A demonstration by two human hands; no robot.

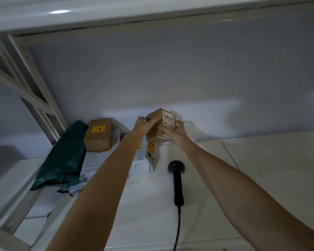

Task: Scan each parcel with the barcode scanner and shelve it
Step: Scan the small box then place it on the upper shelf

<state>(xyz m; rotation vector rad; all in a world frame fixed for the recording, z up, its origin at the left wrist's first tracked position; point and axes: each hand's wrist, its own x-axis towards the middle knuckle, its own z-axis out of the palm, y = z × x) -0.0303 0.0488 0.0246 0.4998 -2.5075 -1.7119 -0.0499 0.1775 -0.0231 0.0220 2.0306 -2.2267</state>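
Head view: left hand [144, 126] and right hand [174, 134] grip clamped around cardboard parcel [159, 124].

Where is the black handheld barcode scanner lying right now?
In the head view, the black handheld barcode scanner lies on the white shelf surface between the person's forearms, untouched, just right of the grey poly mailers and below the small brown cardboard box.

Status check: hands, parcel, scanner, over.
Left hand and right hand both grip small brown box, label up. Scanner lying on shelf, unheld. Nothing in the way.
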